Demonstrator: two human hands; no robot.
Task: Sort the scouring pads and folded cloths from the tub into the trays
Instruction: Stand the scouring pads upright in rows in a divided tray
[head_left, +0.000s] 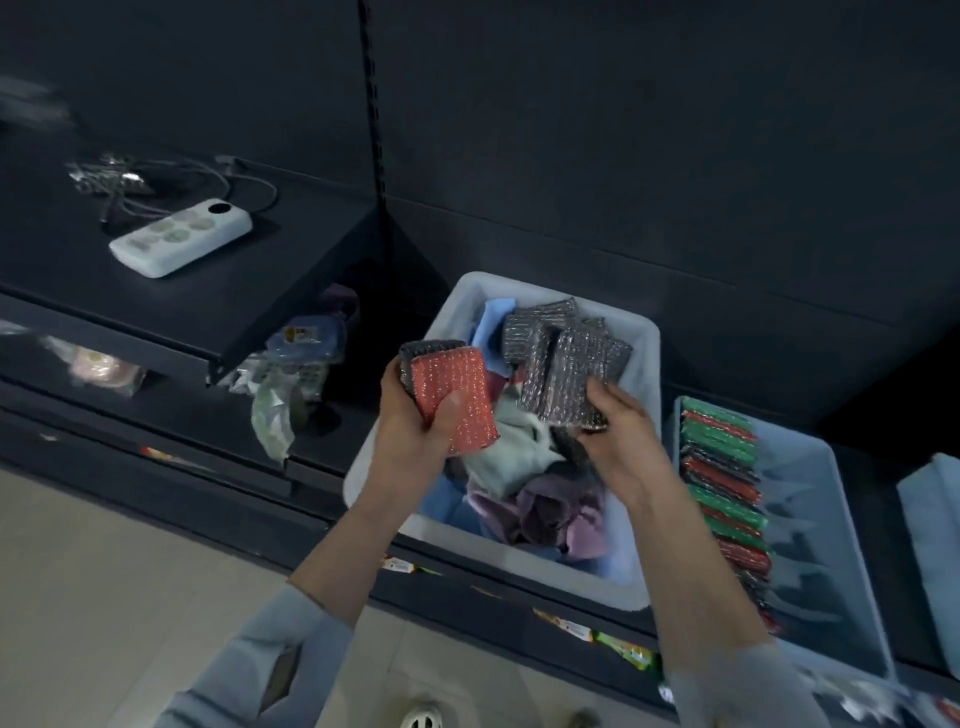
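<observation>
**Both hands holding scouring pads over the tub**

A white power strip (182, 236) is lying upper left on the dark shelf (291, 249). At centre, the left hand (415, 421) is gripping a red scouring pad (454, 392) with a grey one behind it. The right hand (618, 431) is pinching a grey scouring pad (569, 384) above the tub (550, 566), where crumpled cloths (524, 483) are lying. At right, the tray (810, 519) is holding a row of pads (727, 483).

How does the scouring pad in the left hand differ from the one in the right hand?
The left hand holds a red pad showing its red face, with a grey pad stacked behind; the right hand holds a grey pad, silver-grey all over. The red pad is over the tub's left rim; the grey pad is above its middle. Both are glittery rectangles, held upright.
</observation>
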